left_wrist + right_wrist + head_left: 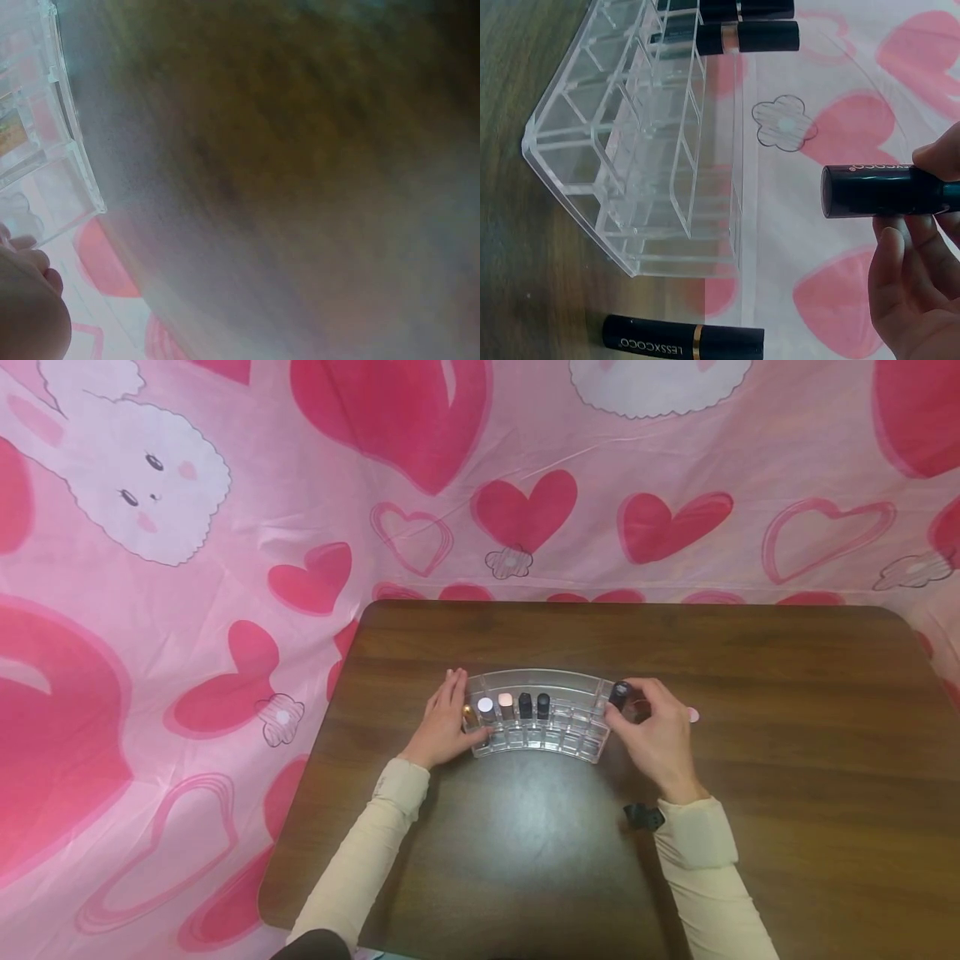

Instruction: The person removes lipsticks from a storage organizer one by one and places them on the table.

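A clear plastic lipstick organizer, curved with stepped rows of compartments, stands on the table. Several lipsticks stand in its left part, among them a white-topped one, a pink-topped one and a black one. My left hand rests against the organizer's left end, fingers along the side and thumb across the front. By the right end my right hand pinches a black lipstick between thumb and fingers. In the right wrist view it is apart from the organizer.
Another black lipstick with a gold band stands beside the organizer's right end. A small pink round thing shows behind my right hand. The brown wooden table meets a pink heart-patterned cloth at its back and left.
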A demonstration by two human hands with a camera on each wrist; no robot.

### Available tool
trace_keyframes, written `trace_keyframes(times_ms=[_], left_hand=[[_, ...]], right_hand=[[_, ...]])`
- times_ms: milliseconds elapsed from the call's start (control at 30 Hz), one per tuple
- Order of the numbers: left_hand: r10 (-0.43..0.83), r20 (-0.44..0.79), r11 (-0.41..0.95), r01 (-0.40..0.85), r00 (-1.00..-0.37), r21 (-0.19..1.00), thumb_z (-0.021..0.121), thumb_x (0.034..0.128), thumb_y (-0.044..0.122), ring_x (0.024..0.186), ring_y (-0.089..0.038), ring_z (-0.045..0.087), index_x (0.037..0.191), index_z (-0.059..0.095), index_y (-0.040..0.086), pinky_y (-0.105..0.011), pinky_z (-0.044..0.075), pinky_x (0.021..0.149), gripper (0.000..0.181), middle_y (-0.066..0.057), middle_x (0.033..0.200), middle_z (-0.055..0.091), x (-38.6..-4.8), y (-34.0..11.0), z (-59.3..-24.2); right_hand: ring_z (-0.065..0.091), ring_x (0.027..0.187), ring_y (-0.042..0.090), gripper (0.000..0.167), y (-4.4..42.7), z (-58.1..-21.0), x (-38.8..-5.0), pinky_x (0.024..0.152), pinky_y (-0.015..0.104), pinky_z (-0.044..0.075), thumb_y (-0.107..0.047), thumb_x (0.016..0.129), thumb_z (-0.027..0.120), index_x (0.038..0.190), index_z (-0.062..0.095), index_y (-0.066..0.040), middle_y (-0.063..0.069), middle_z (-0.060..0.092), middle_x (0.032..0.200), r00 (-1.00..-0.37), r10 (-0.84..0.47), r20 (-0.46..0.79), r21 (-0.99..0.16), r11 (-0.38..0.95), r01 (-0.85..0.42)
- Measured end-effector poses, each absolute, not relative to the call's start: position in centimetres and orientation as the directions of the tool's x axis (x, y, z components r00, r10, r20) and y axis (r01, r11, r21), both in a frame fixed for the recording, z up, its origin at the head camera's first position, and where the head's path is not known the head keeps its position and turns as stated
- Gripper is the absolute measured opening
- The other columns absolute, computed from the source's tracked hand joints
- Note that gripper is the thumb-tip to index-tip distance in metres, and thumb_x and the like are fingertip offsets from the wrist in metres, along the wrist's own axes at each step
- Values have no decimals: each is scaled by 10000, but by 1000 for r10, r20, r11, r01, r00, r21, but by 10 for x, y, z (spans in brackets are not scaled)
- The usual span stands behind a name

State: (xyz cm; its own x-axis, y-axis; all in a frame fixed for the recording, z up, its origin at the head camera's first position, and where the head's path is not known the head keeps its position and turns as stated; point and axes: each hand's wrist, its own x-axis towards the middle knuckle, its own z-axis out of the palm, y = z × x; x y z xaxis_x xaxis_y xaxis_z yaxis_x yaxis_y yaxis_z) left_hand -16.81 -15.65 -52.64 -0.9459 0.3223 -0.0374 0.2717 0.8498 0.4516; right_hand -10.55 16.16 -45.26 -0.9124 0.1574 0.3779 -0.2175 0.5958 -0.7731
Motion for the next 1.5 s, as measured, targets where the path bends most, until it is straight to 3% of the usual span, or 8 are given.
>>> trace_keyframes(times_ms=[300, 467, 667, 933, 1200, 1300, 1500], left_hand=[[322, -29, 850, 276, -946, 449, 704, 767, 571, 1522, -230, 18, 1553, 101, 103, -521, 154, 1207, 1095, -57, 1635, 97, -169, -156, -527], [325, -44, 854, 273, -945, 443, 693, 775, 581, 1522, -224, -2, 1559, 74, 120, -514, 148, 1210, 1100, -47, 1640, 76, -168, -156, -525], [324, -54, 854, 267, -945, 447, 699, 775, 566, 1522, -224, -7, 1556, 82, 109, -518, 142, 1211, 1095, -47, 1640, 72, -167, -156, -523], [323, -62, 854, 262, -945, 449, 699, 778, 561, 1522, -221, -13, 1559, 66, 121, -519, 138, 1211, 1097, -41, 1641, 61, -167, -156, -523], [325, -68, 855, 262, -943, 448, 694, 781, 565, 1522, -219, -15, 1560, 56, 123, -517, 136, 1212, 1099, -40, 1642, 53, -167, -156, -522], [326, -69, 853, 262, -943, 452, 694, 782, 562, 1522, -217, -16, 1560, 56, 124, -516, 133, 1213, 1097, -39, 1642, 53, -166, -156, -521], [326, -67, 851, 262, -943, 456, 695, 781, 559, 1522, -219, -13, 1557, 66, 115, -517, 134, 1213, 1093, -41, 1642, 55, -166, -156, -520]], right_hand=[[614, 787, 294, 299, 171, -452, -105, 648, 130, 436, -44, 789, 742, 1068, 643, -4, 143, 657, 911, -916, 184, 357, -772, 610, -179], [608, 771, 259, 298, 178, -453, -106, 649, 33, 397, -30, 778, 751, 1055, 648, 10, 154, 675, 923, -907, 207, 368, -772, 611, -173], [584, 736, 93, 287, 187, -452, -105, 661, -13, 407, -17, 753, 773, 1019, 671, 12, 151, 702, 907, -886, 237, 398, -765, 618, -179], [497, 724, -139, 266, 198, -449, -103, 670, 22, 385, -35, 758, 768, 1009, 686, 1, 148, 699, 871, -877, 297, 378, -786, 603, -134], [514, 723, -50, 287, 207, -446, -100, 678, 79, 383, -70, 773, 774, 1041, 686, -20, 135, 692, 894, -880, 336, 334, -792, 606, -69], [525, 688, -82, 283, 211, -444, -99, 643, 63, 416, -79, 772, 779, 1035, 690, -27, 72, 687, 856, -878, 357, 319, -808, 587, -55], [580, 622, -85, 256, 219, -442, -95, 564, 39, 461, -104, 806, 749, 1047, 681, -52, -179, 603, 801, -887, 375, 271, -832, 555, -19]])
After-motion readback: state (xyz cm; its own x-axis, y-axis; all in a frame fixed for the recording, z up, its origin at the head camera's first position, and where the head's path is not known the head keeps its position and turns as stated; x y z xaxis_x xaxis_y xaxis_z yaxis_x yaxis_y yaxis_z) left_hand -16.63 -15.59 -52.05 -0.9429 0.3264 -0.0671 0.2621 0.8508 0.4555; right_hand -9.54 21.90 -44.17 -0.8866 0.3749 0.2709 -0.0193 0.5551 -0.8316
